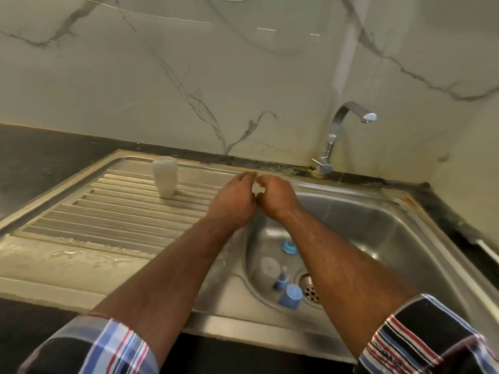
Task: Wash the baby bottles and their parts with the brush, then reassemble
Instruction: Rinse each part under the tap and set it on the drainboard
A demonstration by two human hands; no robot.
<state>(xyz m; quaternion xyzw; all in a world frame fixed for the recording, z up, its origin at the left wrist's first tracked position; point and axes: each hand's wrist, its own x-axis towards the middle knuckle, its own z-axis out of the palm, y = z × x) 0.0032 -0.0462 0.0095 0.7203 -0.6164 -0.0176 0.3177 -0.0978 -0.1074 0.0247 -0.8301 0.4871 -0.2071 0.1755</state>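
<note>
1. Both forearms reach forward from rolled plaid sleeves at the bottom corners and converge near the middle of the view, above the seam between the ribbed drainboard [113, 214] and the sink basin [378, 238].
2. The left hand [234, 201] is back-up, wrist slightly bent, its fingers curled inward toward the right hand; the knuckles point to about 1 o'clock.
3. The right hand [275, 198] mirrors it, fingers curled toward 11 o'clock, thumb side touching the left hand's thumb side.
4. Between the curled fingertips a small pale, translucent piece [258, 188] shows; both hands pinch it, but it is too blurred to tell which bottle part it is.
5. A clear bottle body [165, 176] stands on the drainboard at about 9 o'clock from the hands, well apart from them; whether it is mouth-up or inverted cannot be told.
6. In the basin, at 6 o'clock from the hands, lies a blue ring [289, 247] near the right forearm.
7. Lower, beside the drain [310, 291], sit a clear round part [268, 268], a small blue piece with a pale tip [281, 279] and a blue cap [291, 296].
8. The faucet [340, 130] rises at 2 o'clock, spout turned right; no stream can be made out.
</note>
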